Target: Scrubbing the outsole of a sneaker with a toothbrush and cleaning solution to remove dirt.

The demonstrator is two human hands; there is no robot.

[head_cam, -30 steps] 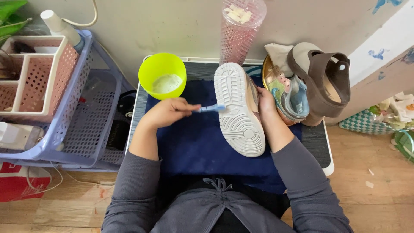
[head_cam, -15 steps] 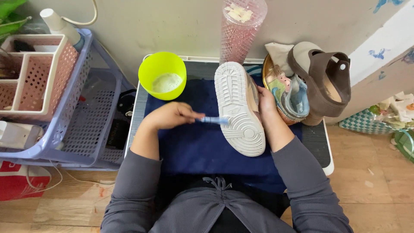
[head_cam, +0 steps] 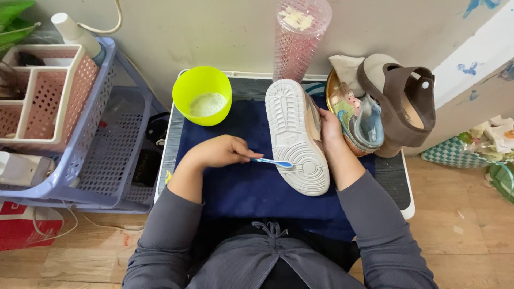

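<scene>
Pinched in the left hand (head_cam: 217,151) is a blue toothbrush (head_cam: 272,161), its fingers closed round the handle and its head laid against the white sole of a sneaker (head_cam: 297,136). Bracing that sneaker, the right hand (head_cam: 327,131) wraps its upper side, fingers mostly hidden behind the shoe, so it stands on edge with the sole facing left. It rests on a dark blue cloth (head_cam: 251,187) spread over a low table (head_cam: 396,187), near the middle and a little toward the right edge.

Judging by the brush sitting at the lower half of the sole, scrubbing is under way rather than finished; the tread looks pale all over, and I cannot tell which parts are already cleaned.

Toward the far left corner of the cloth stands a lime-green bowl (head_cam: 202,96) holding foamy liquid. Along the right edge a pile of other shoes (head_cam: 375,112) waits, a brown sandal on top, apparently untouched. Beside the table's left edge sits a blue plastic basket (head_cam: 80,155).
</scene>
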